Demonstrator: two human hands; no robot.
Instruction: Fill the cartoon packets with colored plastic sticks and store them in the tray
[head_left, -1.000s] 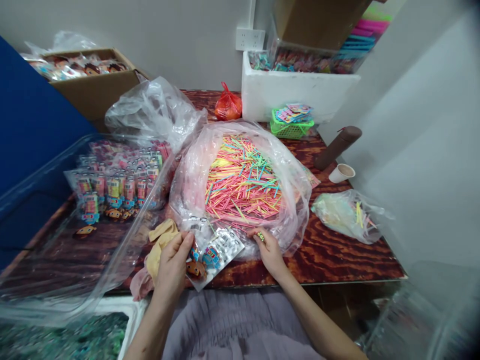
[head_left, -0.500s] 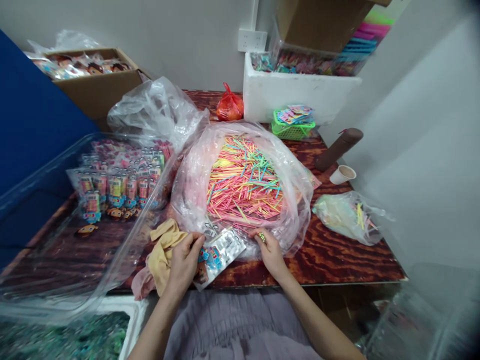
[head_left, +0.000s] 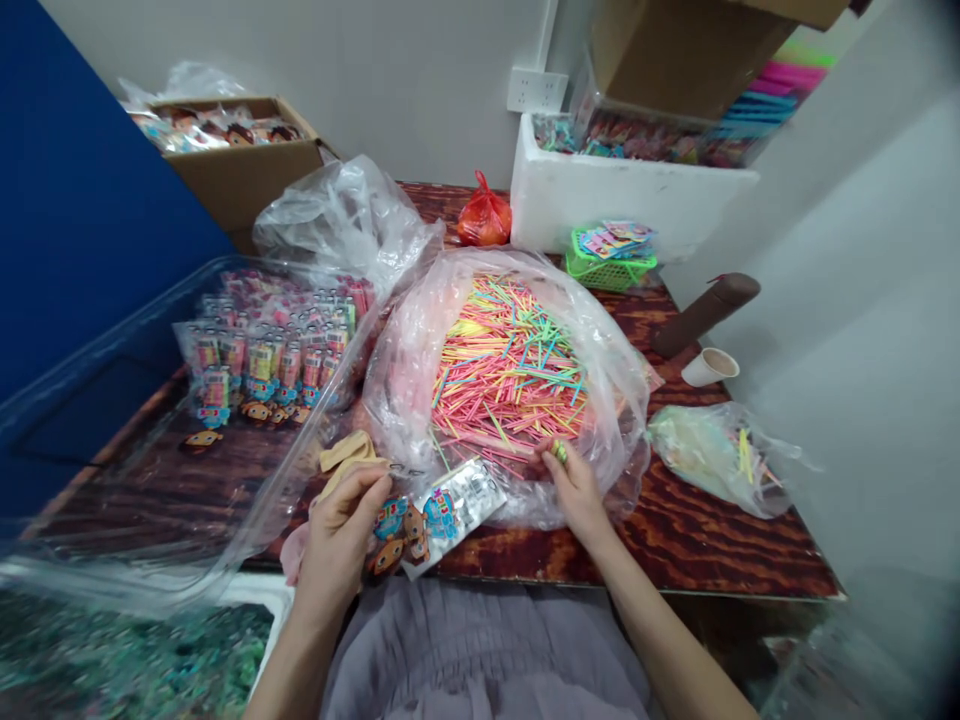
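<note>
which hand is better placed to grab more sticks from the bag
Likely right. The right hand sits at the rim of the stick bag, pinching sticks; the left hand holds the toy packet.

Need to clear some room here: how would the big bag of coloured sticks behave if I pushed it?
The bag of coloured sticks would probably sag rather than slide whole: its thin clear film is crumpled and open. The loose sticks look light and would likely shift or spill.
</note>
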